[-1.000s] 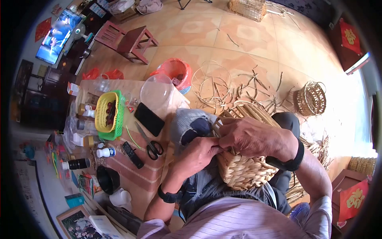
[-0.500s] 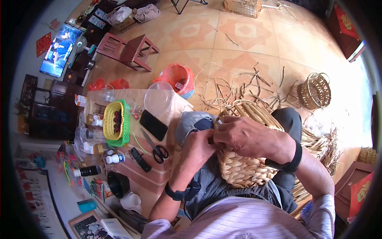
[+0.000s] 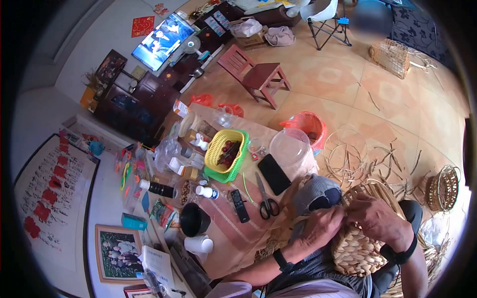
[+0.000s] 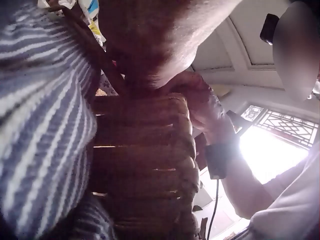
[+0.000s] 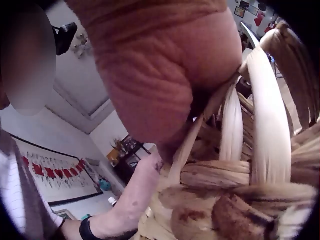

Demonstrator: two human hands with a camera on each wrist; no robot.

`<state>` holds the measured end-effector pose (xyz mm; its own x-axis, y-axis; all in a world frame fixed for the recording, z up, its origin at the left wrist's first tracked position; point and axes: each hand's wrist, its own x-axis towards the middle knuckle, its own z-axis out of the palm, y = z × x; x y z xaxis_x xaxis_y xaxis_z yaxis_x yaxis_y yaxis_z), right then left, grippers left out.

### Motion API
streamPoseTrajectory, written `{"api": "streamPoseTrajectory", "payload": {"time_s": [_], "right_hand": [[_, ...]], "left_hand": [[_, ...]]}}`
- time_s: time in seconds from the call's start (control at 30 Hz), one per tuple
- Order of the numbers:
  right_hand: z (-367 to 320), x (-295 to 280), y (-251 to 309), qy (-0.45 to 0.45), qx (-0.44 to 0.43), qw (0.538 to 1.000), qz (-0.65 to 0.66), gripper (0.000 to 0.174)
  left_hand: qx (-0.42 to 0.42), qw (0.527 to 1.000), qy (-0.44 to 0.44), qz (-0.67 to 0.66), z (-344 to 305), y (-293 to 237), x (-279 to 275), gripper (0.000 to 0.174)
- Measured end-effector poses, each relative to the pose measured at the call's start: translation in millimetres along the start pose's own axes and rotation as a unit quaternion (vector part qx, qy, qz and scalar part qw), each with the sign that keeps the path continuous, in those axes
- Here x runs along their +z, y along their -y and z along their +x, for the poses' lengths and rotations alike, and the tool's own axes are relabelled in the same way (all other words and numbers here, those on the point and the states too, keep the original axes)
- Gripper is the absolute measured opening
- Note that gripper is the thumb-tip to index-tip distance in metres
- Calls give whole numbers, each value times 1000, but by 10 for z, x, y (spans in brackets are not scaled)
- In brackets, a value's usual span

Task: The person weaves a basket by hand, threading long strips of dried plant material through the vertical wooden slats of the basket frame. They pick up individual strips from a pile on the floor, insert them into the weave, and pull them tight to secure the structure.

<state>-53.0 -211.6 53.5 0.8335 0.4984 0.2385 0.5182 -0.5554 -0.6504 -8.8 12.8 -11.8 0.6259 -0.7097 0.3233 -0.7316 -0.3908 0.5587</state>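
A basket of thick tan plant strips (image 3: 358, 251) rests on the person's lap, its side braided and its upper part made of long flat strips. At its upper left edge the left hand (image 3: 324, 224) pinches a strip, fingertips meeting those of the other hand. The right hand (image 3: 375, 217) lies over the rim with bent fingers. In the right wrist view, a pale strip (image 5: 187, 150) runs out from under the right hand (image 5: 165, 75), whose fingertips are hidden. The left wrist view shows the basket's slatted side (image 4: 142, 160) below the left hand (image 4: 155, 40).
Left of the lap, a table (image 3: 226, 241) bears scissors (image 3: 269, 207), a black phone (image 3: 274, 174), a remote (image 3: 239, 206), a yellow basket (image 3: 213, 151) and bottles. Loose strips (image 3: 392, 166), a small woven basket (image 3: 442, 188) and a red-lined bin (image 3: 318, 129) stand or lie on the floor.
The head view has swung left, so the table and wall show more and the hands appear farther right. Both hands stay together at the basket's upper edge.
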Motion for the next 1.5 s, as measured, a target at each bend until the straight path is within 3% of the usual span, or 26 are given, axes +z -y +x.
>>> {"api": "streamPoseTrajectory", "payload": {"time_s": [0.1, 0.3, 0.4, 0.7, 0.9, 1.0, 1.1, 1.2, 1.3, 1.4, 1.5], "right_hand": [[-22, -30, 73, 8, 41, 999, -15, 13], [-53, 45, 78, -20, 43, 997, -58, 21], [-85, 19, 72, -16, 60, 997, -43, 22], [-140, 124, 53, -108, 87, 989, -56, 10], [-124, 186, 78, -77, 71, 990, -99, 11], [-109, 215, 102, -66, 64, 988, -123, 12], [-81, 242, 144, -64, 62, 984, -152, 11], [-73, 310, 144, -50, 73, 977, -193, 12], [-60, 358, 124, -49, 65, 977, -200, 12], [-18, 355, 173, -34, 65, 974, -216, 12], [61, 341, 182, -12, 61, 971, -232, 10]], "left_hand": [[6, 1000, -21, -22, -15, -15, 27, 29], [-85, 995, -18, -40, 33, -190, 13, 26], [-57, 992, -17, -109, 24, -127, 42, 24], [-100, 984, -47, -143, 78, -146, 190, 18], [-150, 975, -60, -150, 0, -244, 217, 25], [-207, 962, -16, -176, -4, -328, 149, 30], [-190, 969, -26, -156, -36, -313, 125, 39], [-262, 954, 70, -128, -46, -514, -111, 51], [-244, 953, 88, -157, -147, -432, -96, 61], [-284, 909, 91, -292, -137, -348, -39, 61], [-236, 928, 65, -280, -139, -346, -83, 59]]}}
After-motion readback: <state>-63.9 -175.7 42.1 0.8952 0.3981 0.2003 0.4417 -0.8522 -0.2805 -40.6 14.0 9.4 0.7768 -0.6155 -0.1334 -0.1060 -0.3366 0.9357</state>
